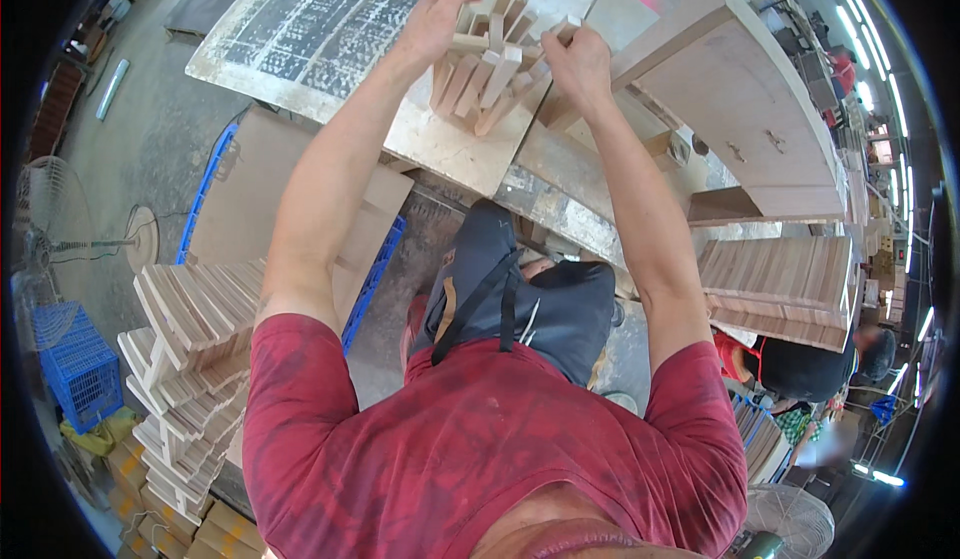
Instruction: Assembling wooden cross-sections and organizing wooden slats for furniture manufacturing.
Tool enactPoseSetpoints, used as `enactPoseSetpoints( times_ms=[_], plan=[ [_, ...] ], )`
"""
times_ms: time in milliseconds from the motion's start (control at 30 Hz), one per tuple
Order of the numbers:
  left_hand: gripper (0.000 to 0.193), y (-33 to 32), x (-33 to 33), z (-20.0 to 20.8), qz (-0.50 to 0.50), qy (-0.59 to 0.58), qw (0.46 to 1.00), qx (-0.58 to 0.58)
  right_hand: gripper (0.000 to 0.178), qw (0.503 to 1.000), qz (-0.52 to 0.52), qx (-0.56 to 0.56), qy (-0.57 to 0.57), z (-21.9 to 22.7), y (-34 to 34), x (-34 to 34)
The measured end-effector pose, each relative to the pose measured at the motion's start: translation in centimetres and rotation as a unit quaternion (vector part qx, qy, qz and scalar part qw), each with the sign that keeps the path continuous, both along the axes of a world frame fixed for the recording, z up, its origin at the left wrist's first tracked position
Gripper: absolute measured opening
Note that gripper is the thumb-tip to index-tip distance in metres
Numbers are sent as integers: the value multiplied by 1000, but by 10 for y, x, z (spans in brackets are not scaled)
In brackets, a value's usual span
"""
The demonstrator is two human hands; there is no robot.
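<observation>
On the worktable's pale board [440, 154] lies a loose pile of short square wooden sticks [478, 87], pointing different ways. My left hand [436, 27] is at the pile's far left side, fingers stretched toward the sticks and apart from each other; its fingertips are partly hard to make out. At the right of the pile my right hand [582, 63] is closed, thumb and fingers pinching the end of a wooden stick [566, 29]. The stick's lower part runs down beside the pile.
A dark, white-streaked panel [310, 34] covers the table's left. Right of my right hand stands a big wooden box-like guard [740, 89]. Stacked wooden strips [775, 284] are at the right, more stacked slats [200, 319] at the left. A fan [60, 219] and blue crate [80, 364] stand far left.
</observation>
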State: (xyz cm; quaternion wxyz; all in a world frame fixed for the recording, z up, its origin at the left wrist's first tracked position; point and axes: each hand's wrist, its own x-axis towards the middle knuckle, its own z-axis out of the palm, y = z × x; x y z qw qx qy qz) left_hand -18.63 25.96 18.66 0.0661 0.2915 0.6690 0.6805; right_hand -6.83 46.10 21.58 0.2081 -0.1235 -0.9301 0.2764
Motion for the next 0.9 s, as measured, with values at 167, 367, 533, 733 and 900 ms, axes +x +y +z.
enactPoseSetpoints(
  times_ms=[167,367,533,733,900],
  plan=[
    [50,-2,12,-6,23,-26,999,22,60,997,4,-34,-68,3,0,4],
    [53,-3,13,-2,-3,-48,999,14,65,998,-18,-56,-37,11,4,-1],
    [58,1,14,-11,31,-74,996,28,59,999,-14,12,-39,9,0,-2],
    [64,12,9,-12,29,-74,997,5,57,982,-20,-169,-76,-8,13,-11],
    [64,7,14,-18,70,-78,994,21,58,995,-29,-81,-43,-21,11,-15]
  ],
)
